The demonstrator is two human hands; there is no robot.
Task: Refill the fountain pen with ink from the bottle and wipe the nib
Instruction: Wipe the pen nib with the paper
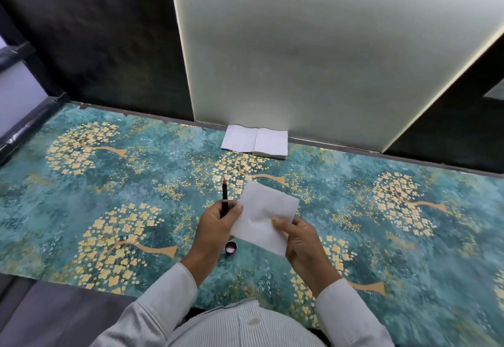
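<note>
My left hand (216, 224) grips a dark fountain pen (224, 198) near its lower end, and its red-stained nib points away from me. A white tissue (264, 218) is held by its near edge in my right hand (297, 237); the left thumb also touches its left edge. The tissue lies just right of the pen and does not touch the nib. Below the hands a small round dark cap or bottle mouth (231, 247) with a pinkish inside sits on the table, partly hidden by the tissue. Whether it is the ink bottle I cannot tell.
The table carries a teal cloth (109, 183) with golden tree prints. A stack of white tissues (256, 141) lies at the back, against a pale upright panel (313, 47). A dark wall stands behind at left.
</note>
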